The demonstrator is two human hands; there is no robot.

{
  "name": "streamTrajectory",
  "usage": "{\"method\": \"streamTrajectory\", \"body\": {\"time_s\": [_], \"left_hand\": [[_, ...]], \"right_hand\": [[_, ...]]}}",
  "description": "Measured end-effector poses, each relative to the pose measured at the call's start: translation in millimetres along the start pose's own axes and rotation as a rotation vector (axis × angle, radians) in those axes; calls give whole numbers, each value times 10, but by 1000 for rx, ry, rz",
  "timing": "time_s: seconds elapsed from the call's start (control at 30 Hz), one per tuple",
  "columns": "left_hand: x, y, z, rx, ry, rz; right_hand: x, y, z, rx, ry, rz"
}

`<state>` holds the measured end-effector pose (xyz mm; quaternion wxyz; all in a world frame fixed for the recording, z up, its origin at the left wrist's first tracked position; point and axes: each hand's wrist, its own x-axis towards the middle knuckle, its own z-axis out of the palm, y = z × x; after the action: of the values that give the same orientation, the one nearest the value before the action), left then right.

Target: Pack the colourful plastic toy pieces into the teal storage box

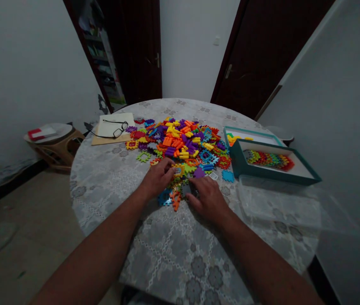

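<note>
A big heap of colourful interlocking plastic building pieces (182, 140) lies mid-table. At its near edge, the fingers and thumb of my left hand (158, 177) are bent together at the side of an orange-yellow window tile (178, 171). My right hand (210, 195) has a dark grey square tile (186, 189) between thumb and fingers. Blue toothed tiles (165, 198) and an orange triangular tile (176, 201) lie just in front of my hands. A purple tile (199, 173) sits beyond my right fingers.
On the right, a teal-edged box (272, 176) holds rows of colourful pieces; a shallow tray-like lid (256, 134) with yellow pieces lies behind it. A clear plastic container (278, 203) stands nearer me. Glasses (118, 132) rest on papers (103, 123) at left.
</note>
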<state>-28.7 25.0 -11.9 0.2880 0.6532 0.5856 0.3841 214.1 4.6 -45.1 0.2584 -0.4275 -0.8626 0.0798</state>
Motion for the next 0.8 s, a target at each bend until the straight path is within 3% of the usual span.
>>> {"method": "streamTrajectory", "body": {"time_s": [0.33, 0.57, 0.8], "left_hand": [[-23, -44, 64, -156, -60, -60], [-17, -60, 147, -416, -102, -99], [-78, 35, 244, -558, -185, -119]], "right_hand": [[32, 126, 59, 34, 12, 43], [64, 56, 6, 224, 218, 63], [100, 97, 20, 488, 288, 352]]}}
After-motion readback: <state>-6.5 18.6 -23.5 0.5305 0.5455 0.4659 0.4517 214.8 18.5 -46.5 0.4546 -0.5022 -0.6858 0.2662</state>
